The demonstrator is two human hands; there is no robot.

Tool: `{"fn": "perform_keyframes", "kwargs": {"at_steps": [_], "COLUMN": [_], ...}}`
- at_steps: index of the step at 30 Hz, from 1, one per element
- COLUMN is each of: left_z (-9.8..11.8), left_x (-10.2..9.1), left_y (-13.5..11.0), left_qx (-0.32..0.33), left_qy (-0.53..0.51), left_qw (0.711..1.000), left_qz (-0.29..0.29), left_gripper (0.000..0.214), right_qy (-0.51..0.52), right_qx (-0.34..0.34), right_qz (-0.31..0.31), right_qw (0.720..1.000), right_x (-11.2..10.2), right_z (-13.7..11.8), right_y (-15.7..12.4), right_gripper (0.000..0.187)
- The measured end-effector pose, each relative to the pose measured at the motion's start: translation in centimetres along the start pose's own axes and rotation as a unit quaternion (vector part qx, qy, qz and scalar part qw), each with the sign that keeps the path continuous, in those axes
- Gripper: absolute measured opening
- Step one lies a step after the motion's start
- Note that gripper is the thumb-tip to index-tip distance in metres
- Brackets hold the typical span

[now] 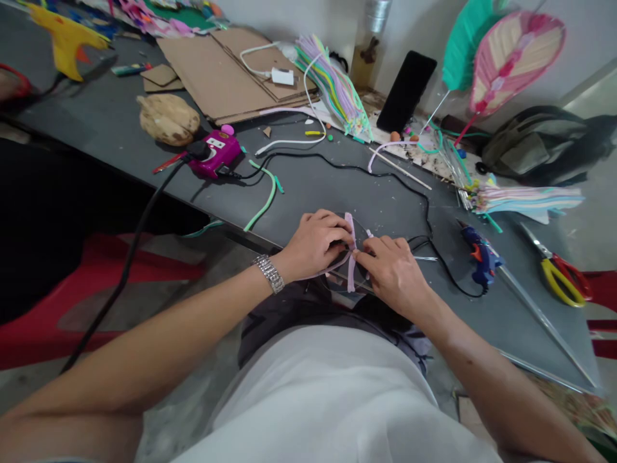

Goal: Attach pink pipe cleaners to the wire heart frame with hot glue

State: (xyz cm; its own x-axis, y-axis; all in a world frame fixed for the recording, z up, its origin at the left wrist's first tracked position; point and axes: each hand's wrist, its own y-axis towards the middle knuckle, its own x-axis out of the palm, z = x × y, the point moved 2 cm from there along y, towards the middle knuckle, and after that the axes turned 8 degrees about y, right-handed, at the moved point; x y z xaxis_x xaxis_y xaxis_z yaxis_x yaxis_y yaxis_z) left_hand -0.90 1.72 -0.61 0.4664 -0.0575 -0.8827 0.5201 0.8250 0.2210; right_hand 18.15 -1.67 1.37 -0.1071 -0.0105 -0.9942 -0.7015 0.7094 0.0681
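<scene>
My left hand [314,244], with a metal-link wristwatch [270,273] on its wrist, and my right hand [391,276] meet above the grey table [308,193]. Both hands pinch a pale lilac foam strip [351,257] where it crosses a round transparent plastic piece [354,225]. The strip bends around the piece, and my fingers hide part of both. A black glue-gun cable [385,177] runs just behind my right hand to a blue hot glue gun [482,257], which lies to my right.
Yellow-handled scissors [559,280] lie at the right. A pink power socket [214,153] sits behind my left hand, beyond green strips [265,196]. Cardboard sheets [226,74], colourful strip bundles [332,83] and a phone [405,91] stand farther back. A red chair [96,289] is left of the table edge.
</scene>
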Motion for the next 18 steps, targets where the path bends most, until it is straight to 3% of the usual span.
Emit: {"fn": "perform_keyframes", "kwargs": {"at_steps": [12,18], "left_z": [-0.09,-0.07], "left_x": [0.27,0.59], "left_y": [-0.06,-0.29], "left_qx": [-0.010,0.009], "left_qy": [0.034,0.032], "left_qw": [0.999,0.998], "left_qz": [0.005,0.060], "left_gripper": [0.025,0.016], "right_qy": [-0.037,-0.023], "right_qx": [-0.021,-0.013], "right_qz": [0.011,0.009], "right_qw": [0.999,1.000], "right_x": [0.30,0.21], "right_z": [-0.32,-0.10], "right_y": [0.25,0.31], "right_gripper": [0.019,0.017]}}
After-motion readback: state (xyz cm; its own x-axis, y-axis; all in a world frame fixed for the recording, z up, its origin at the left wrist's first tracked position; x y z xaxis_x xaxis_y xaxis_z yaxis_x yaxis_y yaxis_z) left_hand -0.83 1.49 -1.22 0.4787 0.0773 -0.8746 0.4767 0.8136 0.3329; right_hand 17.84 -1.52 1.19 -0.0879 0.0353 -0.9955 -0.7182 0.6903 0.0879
